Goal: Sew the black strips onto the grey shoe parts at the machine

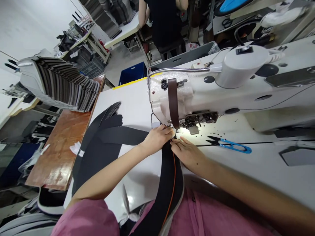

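Observation:
My left hand [157,138] rests with its fingers curled on the far end of a long black fabric strip [169,186] with an orange line along it, right at the needle of the white sewing machine [221,88]. On the strip's right edge my right hand [188,152] presses down, fingers together and pointing at the needle. The strip runs from the needle down over the table edge into my lap. A brown strap [173,103] hangs down the front of the machine head, just above my hands.
Blue-handled thread snips [230,146] lie on the white table [137,101] to the right of the needle. More black strips [103,137] curve off to the left. A stack of dark pieces [64,85] sits on a brown side table [61,147]. Another person [164,23] sits beyond.

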Demonstrator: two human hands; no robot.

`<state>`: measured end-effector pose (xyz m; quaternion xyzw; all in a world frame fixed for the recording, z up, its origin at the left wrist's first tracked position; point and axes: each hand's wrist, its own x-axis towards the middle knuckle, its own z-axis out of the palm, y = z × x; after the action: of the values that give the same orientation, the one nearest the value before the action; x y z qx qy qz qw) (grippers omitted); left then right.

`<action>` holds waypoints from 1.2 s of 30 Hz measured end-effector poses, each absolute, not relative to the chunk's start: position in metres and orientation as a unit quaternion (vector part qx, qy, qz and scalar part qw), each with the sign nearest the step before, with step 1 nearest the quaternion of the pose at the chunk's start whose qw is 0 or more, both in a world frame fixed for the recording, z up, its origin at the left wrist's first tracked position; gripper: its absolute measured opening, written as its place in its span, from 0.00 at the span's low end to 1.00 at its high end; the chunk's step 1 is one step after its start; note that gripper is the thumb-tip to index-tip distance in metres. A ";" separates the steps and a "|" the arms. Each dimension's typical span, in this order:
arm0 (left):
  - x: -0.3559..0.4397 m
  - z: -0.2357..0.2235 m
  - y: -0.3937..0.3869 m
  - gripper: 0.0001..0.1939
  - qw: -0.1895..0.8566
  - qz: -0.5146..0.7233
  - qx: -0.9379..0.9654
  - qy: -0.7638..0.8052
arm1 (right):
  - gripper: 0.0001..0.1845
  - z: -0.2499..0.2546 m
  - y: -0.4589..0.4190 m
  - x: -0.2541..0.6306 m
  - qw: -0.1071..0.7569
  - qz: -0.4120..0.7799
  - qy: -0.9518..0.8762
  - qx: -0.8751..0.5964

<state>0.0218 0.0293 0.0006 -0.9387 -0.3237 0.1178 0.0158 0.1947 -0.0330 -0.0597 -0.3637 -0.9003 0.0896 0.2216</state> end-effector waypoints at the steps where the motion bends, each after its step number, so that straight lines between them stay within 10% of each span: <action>1: 0.024 0.001 0.031 0.16 0.012 0.122 -0.937 -0.327 | 0.16 -0.057 -0.031 0.197 0.220 0.092 -0.901 -0.364; 36: 0.048 0.029 0.030 0.17 -0.031 0.203 -0.902 -0.380 | 0.09 -0.051 -0.021 0.209 0.193 -0.017 -0.908 -0.371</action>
<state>0.0479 0.0301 0.0288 -0.9021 -0.3795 0.2028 -0.0314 0.2089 -0.0205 -0.0509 -0.3711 -0.9081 -0.0175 0.1930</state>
